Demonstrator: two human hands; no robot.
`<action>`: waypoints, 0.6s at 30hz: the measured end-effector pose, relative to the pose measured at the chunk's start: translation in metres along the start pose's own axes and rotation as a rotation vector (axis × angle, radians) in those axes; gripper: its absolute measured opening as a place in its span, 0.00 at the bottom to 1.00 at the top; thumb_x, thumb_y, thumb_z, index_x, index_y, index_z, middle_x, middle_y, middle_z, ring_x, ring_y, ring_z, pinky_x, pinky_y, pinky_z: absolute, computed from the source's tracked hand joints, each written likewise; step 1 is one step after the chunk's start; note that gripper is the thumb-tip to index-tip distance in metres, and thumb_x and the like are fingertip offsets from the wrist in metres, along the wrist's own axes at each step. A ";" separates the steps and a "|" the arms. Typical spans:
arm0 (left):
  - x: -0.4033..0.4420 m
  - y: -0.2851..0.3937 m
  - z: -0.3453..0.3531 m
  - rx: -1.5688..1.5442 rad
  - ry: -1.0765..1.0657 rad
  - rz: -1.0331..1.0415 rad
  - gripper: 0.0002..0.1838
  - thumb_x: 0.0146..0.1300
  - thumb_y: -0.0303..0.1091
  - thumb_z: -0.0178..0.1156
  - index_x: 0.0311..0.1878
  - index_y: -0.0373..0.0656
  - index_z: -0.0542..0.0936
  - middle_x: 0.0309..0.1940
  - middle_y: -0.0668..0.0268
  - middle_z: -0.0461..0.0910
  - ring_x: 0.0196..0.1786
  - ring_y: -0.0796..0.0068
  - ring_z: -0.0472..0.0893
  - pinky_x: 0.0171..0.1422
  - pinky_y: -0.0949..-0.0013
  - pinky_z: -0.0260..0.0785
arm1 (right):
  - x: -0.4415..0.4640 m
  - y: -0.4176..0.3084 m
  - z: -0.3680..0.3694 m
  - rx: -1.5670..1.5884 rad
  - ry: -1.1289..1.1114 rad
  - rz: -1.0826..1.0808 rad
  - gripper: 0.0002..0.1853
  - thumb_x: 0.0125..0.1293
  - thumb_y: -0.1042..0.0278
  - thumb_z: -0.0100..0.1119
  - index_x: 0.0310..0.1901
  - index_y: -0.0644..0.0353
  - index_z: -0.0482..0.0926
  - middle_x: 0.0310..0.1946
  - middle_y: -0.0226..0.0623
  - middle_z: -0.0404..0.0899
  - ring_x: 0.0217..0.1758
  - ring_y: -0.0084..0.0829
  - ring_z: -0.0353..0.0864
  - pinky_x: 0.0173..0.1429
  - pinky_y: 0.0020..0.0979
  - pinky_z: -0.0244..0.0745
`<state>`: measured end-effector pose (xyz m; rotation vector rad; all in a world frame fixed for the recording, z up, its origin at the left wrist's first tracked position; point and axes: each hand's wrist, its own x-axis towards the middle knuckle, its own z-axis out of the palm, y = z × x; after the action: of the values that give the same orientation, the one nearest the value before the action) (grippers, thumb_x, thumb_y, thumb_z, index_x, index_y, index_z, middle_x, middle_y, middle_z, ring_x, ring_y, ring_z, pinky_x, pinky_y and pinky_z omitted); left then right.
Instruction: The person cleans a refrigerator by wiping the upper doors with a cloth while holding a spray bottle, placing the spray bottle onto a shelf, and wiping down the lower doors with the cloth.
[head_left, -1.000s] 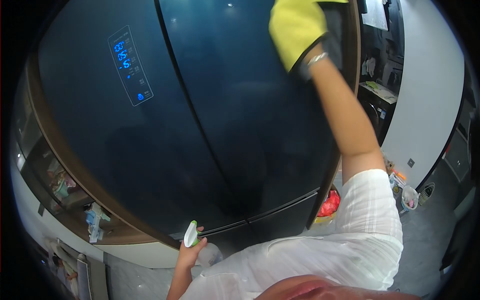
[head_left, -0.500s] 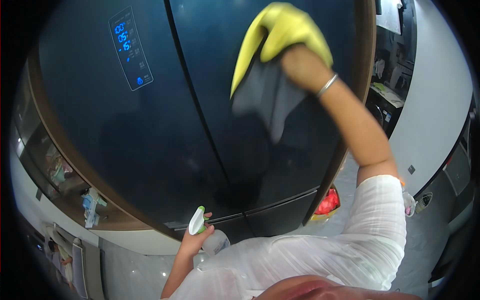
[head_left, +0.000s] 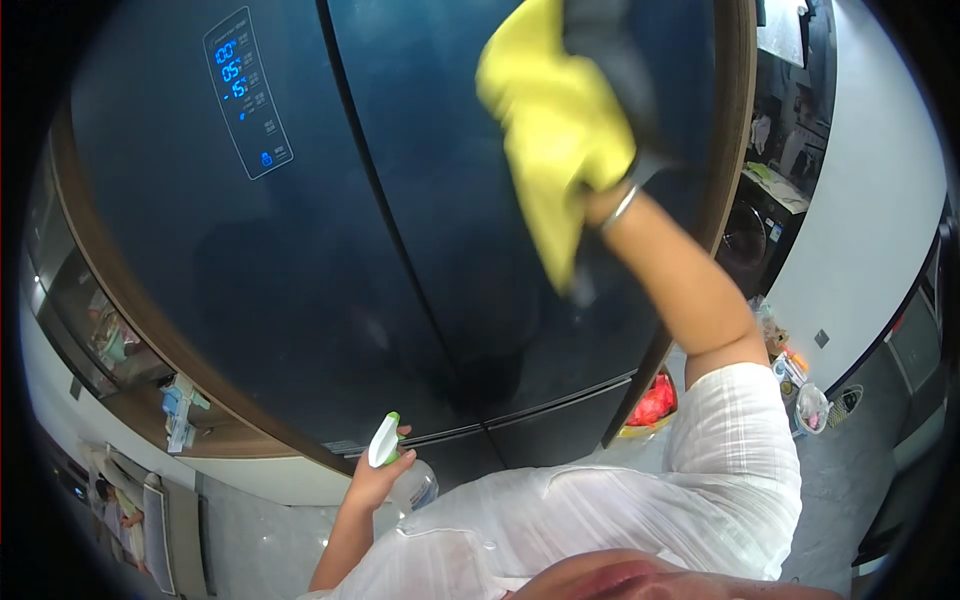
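A yellow-and-grey cleaning cloth [head_left: 565, 125] lies spread over my right hand [head_left: 603, 204] against the upper part of the dark blue refrigerator's right door [head_left: 450, 190]. The cloth hides most of the fingers, and its edges are smeared by motion. Down at the lower left, my left hand [head_left: 376, 482] is wrapped round a spray bottle [head_left: 415, 487] with a white and green trigger head. The bottle is held close to my white shirt, in front of the refrigerator's lower drawers.
A lit display panel [head_left: 248, 95] is on the left door. Wooden trim [head_left: 735, 130] frames the refrigerator. A red bag [head_left: 655, 400] sits in a box at its lower right. Beyond stand a washing machine [head_left: 745, 235] and a small bin [head_left: 811, 408]. Another person [head_left: 128, 505] is far left.
My right hand has moved slightly left and down; the cloth has flipped so its yellow side now covers the hand. My left hand with the bottle has shifted slightly left.
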<state>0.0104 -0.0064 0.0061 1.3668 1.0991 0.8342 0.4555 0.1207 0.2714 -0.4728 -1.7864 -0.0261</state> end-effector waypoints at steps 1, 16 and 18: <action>0.003 0.002 0.005 0.013 -0.014 0.007 0.28 0.63 0.29 0.72 0.67 0.45 0.78 0.34 0.75 0.77 0.39 0.85 0.75 0.47 0.75 0.67 | -0.027 -0.004 0.044 -0.174 -0.008 -0.104 0.25 0.70 0.70 0.53 0.69 0.60 0.71 0.72 0.45 0.69 0.78 0.43 0.64 0.80 0.38 0.59; -0.004 0.005 0.027 -0.054 0.023 0.021 0.27 0.64 0.27 0.71 0.67 0.42 0.78 0.34 0.73 0.77 0.40 0.82 0.77 0.49 0.74 0.69 | 0.013 -0.056 -0.005 -0.749 0.077 -0.414 0.18 0.57 0.73 0.63 0.52 0.60 0.80 0.50 0.46 0.82 0.59 0.50 0.78 0.64 0.43 0.74; -0.007 0.002 0.028 -0.060 0.029 0.038 0.27 0.64 0.27 0.71 0.67 0.42 0.78 0.33 0.74 0.77 0.40 0.82 0.77 0.49 0.74 0.69 | 0.010 -0.067 -0.009 -0.945 -0.013 -0.568 0.11 0.59 0.71 0.60 0.44 0.59 0.84 0.46 0.44 0.84 0.53 0.47 0.82 0.56 0.45 0.77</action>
<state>0.0350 -0.0216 0.0062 1.3326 1.0651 0.9102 0.4396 0.0602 0.2981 -0.5943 -1.7870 -1.3006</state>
